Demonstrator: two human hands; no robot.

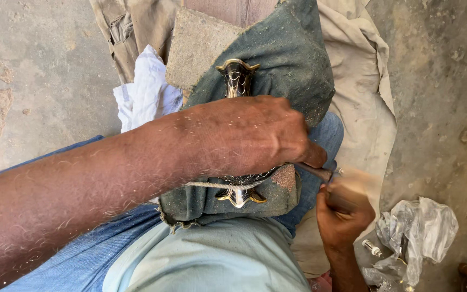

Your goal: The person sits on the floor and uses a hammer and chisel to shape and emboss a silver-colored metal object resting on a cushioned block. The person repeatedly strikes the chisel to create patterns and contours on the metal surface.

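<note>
The left hand [244, 135] lies knuckles-up, fingers curled down over a dark ornate metal piece with brass-coloured scalloped ends [237, 78], which rests on dusty grey-green cloth [293, 59]. Its fingertips pinch a thin metal tool [317, 173]. Just below, the right hand [344, 211] is blurred, closed around something I cannot identify. A pale cord [217, 185] crosses the piece under the left wrist. Crumpled clear plastic [422, 227] lies on the floor beside the right hand.

Left hand [244, 135] lies knuckles-up, fingers curled; right hand [344, 208], blurred, fisted beside it.

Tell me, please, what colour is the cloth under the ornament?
Dark green cloth, dusty, seen in the head view.
</note>
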